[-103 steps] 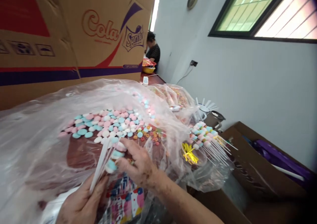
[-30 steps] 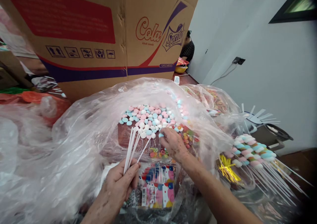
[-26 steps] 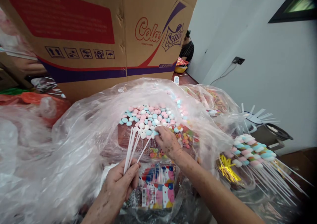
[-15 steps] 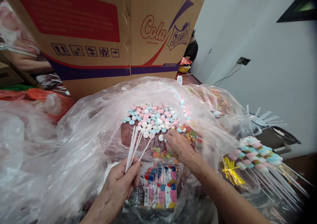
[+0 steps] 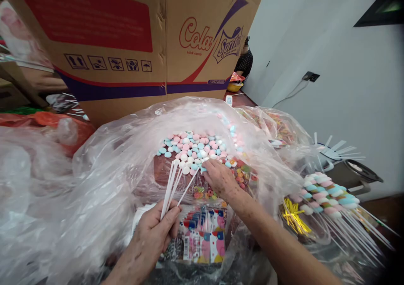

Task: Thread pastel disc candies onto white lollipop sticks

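My left hand (image 5: 159, 226) is closed around several thin white sticks (image 5: 168, 188); one of them leans out to the right, apart from the bunch. The fingers of my right hand (image 5: 219, 179) pinch a pale blue marshmallow (image 5: 203, 170) close to the tip of that leaning stick. Whether the stick touches it, I cannot tell. Just beyond lies a spread of pink, white and blue round marshmallows (image 5: 186, 146) inside a clear plastic bag (image 5: 126, 138). Small colourful ring candies (image 5: 241, 175) lie beside my right hand. Printed wrappers (image 5: 202, 247) sit below, between my forearms.
A tall cardboard box (image 5: 126, 37) stands behind the bag. To the right are finished marshmallow skewers (image 5: 331, 194), gold twist ties (image 5: 295, 217) and a pot (image 5: 325, 157) with white sticks. Red plastic (image 5: 47, 125) lies left, near another person's arm (image 5: 44, 81).
My right hand has moved a little left and up, to the leaning stick's tip, and a pale blue marshmallow now shows at its fingertips. My left hand stays almost still.
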`<state>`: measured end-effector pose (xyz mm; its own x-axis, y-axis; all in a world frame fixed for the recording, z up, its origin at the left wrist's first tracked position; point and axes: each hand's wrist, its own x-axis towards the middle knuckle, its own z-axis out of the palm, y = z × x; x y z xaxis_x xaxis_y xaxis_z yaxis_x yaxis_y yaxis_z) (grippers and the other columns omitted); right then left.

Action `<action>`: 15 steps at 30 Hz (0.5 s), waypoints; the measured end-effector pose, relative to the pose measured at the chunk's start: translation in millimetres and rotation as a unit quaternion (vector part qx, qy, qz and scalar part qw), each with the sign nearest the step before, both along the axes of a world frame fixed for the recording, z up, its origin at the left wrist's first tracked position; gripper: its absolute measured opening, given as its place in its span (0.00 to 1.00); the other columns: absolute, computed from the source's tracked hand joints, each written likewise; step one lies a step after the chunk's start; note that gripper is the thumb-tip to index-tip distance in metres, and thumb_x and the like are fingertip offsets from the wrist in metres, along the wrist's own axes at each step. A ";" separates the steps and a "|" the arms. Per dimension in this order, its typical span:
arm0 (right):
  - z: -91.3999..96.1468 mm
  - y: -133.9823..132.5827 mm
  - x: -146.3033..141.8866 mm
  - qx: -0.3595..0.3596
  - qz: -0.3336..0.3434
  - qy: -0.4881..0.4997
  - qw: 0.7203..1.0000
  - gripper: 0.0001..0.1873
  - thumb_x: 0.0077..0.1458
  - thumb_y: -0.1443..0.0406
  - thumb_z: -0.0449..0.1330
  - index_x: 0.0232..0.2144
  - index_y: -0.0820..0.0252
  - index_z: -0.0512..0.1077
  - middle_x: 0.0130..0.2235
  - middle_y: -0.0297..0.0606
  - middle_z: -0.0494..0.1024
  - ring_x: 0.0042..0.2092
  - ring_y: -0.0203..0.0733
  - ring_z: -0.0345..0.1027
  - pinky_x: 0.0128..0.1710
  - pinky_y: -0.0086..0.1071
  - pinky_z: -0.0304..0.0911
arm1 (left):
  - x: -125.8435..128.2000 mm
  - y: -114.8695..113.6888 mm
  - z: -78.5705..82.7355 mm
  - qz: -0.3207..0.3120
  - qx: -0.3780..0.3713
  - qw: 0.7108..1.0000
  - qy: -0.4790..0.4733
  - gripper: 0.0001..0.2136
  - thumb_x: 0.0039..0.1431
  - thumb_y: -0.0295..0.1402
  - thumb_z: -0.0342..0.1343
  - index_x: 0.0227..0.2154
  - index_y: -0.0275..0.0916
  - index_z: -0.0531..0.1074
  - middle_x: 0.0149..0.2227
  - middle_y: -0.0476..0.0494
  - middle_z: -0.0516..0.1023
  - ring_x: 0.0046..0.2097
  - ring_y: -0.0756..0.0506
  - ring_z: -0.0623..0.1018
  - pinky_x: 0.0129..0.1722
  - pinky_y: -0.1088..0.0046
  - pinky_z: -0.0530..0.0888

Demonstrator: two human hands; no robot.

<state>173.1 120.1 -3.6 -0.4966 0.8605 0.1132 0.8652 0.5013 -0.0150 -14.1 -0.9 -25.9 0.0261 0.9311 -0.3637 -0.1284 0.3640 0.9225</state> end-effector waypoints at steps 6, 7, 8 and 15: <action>-4.9 2.4 3.0 -0.026 0.007 -0.024 0.999 0.06 0.62 0.71 0.56 0.39 0.62 0.73 0.42 0.44 0.76 0.44 0.45 0.71 0.39 0.32 0.62 | 0.7 1.7 8.7 0.008 -0.008 1.000 -0.001 0.19 0.50 0.52 0.61 0.30 0.39 0.70 0.15 0.56 0.68 0.11 0.56 0.57 0.11 0.82 0.50; -6.2 2.7 3.3 -0.030 0.010 -0.017 0.999 0.06 0.62 0.71 0.56 0.39 0.62 0.73 0.42 0.44 0.76 0.44 0.45 0.71 0.41 0.32 0.62 | 1.4 1.6 10.2 0.008 -0.008 1.000 -0.001 0.19 0.50 0.51 0.61 0.29 0.39 0.70 0.14 0.56 0.67 0.11 0.56 0.57 0.11 0.82 0.49; -7.3 3.3 3.4 -0.033 0.012 -0.009 0.999 0.06 0.62 0.72 0.57 0.39 0.63 0.73 0.42 0.44 0.76 0.45 0.45 0.71 0.42 0.32 0.62 | 2.3 1.4 11.5 0.008 -0.008 1.000 -0.001 0.19 0.50 0.51 0.61 0.29 0.39 0.69 0.14 0.56 0.67 0.11 0.56 0.56 0.11 0.82 0.49; -11.8 8.3 -1.0 -0.052 0.009 0.046 0.998 0.06 0.61 0.72 0.57 0.38 0.63 0.74 0.41 0.46 0.78 0.46 0.45 0.70 0.46 0.33 0.63 | 8.1 -1.6 17.3 0.009 -0.009 1.000 -0.001 0.17 0.52 0.49 0.60 0.26 0.39 0.69 0.15 0.56 0.66 0.12 0.56 0.55 0.12 0.81 0.47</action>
<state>172.1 128.3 -15.4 -0.5042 0.8607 0.0700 0.8482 0.5088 -0.1469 -6.0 -2.5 -8.6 0.0097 0.9248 -0.3803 -0.1364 0.3780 0.9157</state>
